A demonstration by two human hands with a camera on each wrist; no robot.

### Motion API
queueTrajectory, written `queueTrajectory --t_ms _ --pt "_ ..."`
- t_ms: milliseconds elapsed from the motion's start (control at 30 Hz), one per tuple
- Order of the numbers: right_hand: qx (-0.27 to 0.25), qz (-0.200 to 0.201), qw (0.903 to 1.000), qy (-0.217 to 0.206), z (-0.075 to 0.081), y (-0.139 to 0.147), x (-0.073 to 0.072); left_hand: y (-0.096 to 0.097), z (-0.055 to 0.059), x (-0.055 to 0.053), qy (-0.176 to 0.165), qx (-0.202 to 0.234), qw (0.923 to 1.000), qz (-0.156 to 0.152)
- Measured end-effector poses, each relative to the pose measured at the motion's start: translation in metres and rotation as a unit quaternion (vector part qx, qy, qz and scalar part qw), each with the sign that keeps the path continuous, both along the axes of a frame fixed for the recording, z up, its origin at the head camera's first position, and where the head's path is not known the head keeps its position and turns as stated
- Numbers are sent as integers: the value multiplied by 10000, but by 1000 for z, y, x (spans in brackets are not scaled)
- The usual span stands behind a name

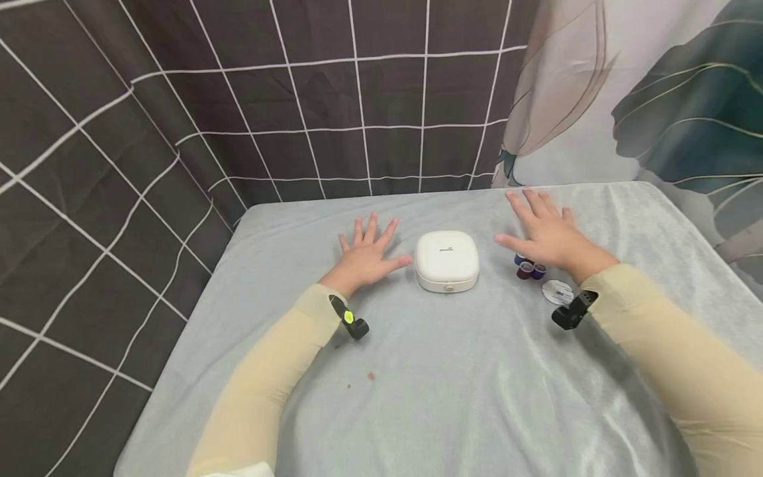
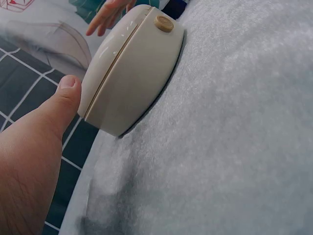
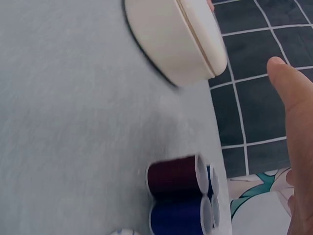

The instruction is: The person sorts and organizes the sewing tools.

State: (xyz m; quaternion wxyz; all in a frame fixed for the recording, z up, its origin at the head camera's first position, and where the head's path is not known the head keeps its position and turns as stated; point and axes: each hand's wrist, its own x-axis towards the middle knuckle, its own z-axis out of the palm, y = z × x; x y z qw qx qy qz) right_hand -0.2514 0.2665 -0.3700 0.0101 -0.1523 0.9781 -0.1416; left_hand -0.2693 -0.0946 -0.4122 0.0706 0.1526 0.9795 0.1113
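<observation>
A white rounded box (image 1: 447, 258) with its lid closed and a small gold-toned button on the front sits on the grey cloth. Just left of it, the left hand (image 1: 365, 260) is spread with straight fingers, its thumb near the box's side in the head view. To the box's right, the right hand (image 1: 545, 232) is spread too, above several small thread spools (image 3: 177, 177), dark red and blue. Neither hand holds anything. Partly beneath the right wrist lies a round white disc (image 1: 557, 292) with printing on it.
A grey plush cloth (image 1: 417, 397) covers the table. Behind and to the left hangs a dark curtain with white grid lines (image 1: 322, 99); a leaf-patterned curtain (image 1: 656, 99) hangs at the back right. Black wrist cameras (image 1: 575, 309) are strapped over the beige sleeves (image 1: 667, 344).
</observation>
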Motion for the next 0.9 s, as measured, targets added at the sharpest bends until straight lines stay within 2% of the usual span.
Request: queueTrajectory --t_ms 333,533,733,900 --pt "10 82 9999 68 -2 -9 -2 7 1 2 24 -27 9997 -227" --pt "-427 124 9987 244 -2 -16 -3 11 2 0 53 136 9994 -318" --pt "-956 95 9945 419 1 -26 -2 17 4 2 13 479 9980 -404" --pt "-1252 5 9911 458 -2 -41 -3 24 2 3 -67 683 9957 -624"
